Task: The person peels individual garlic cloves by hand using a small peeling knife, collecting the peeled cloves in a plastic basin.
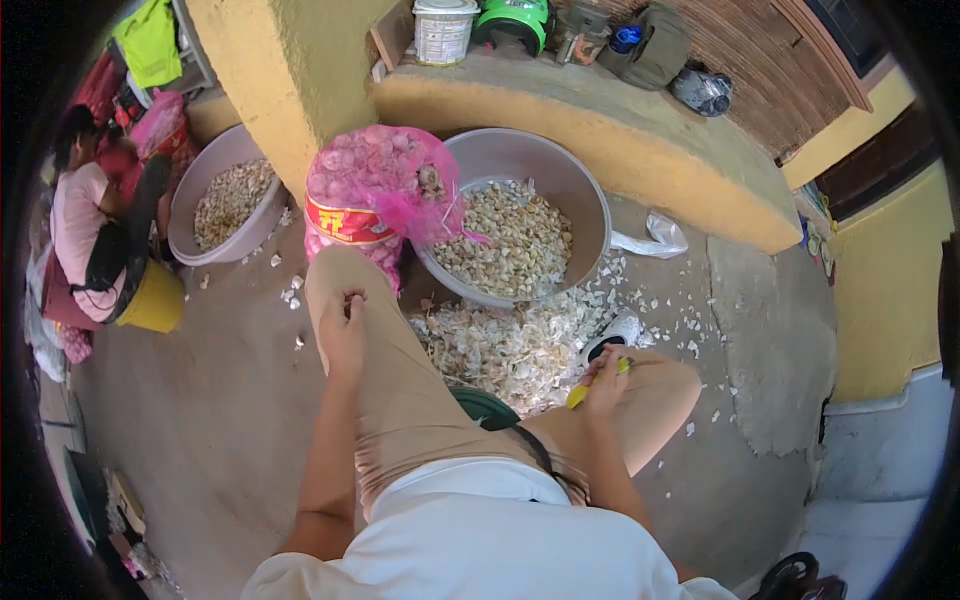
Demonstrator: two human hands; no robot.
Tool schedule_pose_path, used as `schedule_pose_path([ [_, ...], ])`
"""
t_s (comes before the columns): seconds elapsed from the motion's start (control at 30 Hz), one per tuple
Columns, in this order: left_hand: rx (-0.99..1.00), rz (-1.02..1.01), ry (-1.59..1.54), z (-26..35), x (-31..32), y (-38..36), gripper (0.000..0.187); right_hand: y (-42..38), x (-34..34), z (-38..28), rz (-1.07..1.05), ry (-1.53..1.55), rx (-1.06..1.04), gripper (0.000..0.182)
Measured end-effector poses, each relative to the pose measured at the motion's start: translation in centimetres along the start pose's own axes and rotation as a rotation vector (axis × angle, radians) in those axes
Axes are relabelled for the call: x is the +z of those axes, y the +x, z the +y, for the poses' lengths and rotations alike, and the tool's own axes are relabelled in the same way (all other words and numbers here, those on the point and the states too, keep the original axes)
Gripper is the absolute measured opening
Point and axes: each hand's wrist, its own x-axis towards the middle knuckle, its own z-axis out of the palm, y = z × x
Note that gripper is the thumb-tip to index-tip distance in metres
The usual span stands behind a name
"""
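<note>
My left hand (345,325) rests over my left thigh near the knee, its fingers curled in; whether something small is between them I cannot make out. On my right thigh, my right hand (603,388) is wrapped round a yellow-handled tool (577,397), whose working end does not show clearly. Beyond my knees stands a wide greyish basin (600,200) holding many garlic cloves (505,240). Left of it, close to my left knee, a pink mesh sack (355,175) bulges with whole garlic bulbs. A heap of papery garlic skins (500,350) covers the floor between my legs.
A yellow pillar (260,80) and low curved ledge (600,150) stand behind the basin. On the ledge sit a white bucket (443,35) and green helmet (512,22). At left, a person (85,210) sits near another basin (185,225) of cloves and a yellow bucket (155,297).
</note>
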Motion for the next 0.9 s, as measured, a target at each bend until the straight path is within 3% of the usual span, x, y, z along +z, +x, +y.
schedule_pose_path([
  [0.1,0.104,-0.097,0.307,0.1,0.1,-0.7,0.014,-0.2,0.0,0.7,-0.022,0.007,0.108,0.028],
  [0.4,0.11,-0.154,0.389,0.1,-0.2,-1.6,0.014,0.6,4.6,0.6,-0.143,0.134,0.053,0.024],
  [0.5,0.276,-0.182,0.631,2.3,-0.4,-2.4,0.015,0.2,6.4,-0.4,-0.238,0.14,0.016,0.024],
  [0.6,0.235,-0.258,0.176,1.3,1.2,-1.9,0.015,0.0,7.9,-1.4,-0.263,0.197,-0.028,0.025],
  [0.8,0.393,-0.461,0.175,2.6,5.5,3.5,0.019,1.7,12.1,-2.9,-0.37,0.151,-0.123,0.029],
  [0.83,0.266,-0.561,0.108,1.4,7.0,5.5,0.023,2.3,12.8,-3.1,-0.406,0.144,-0.127,0.031],
  [0.9,0.389,-0.542,0.244,-0.4,10.0,9.5,0.023,3.9,14.4,-2.7,-0.48,0.134,-0.133,0.033],
])
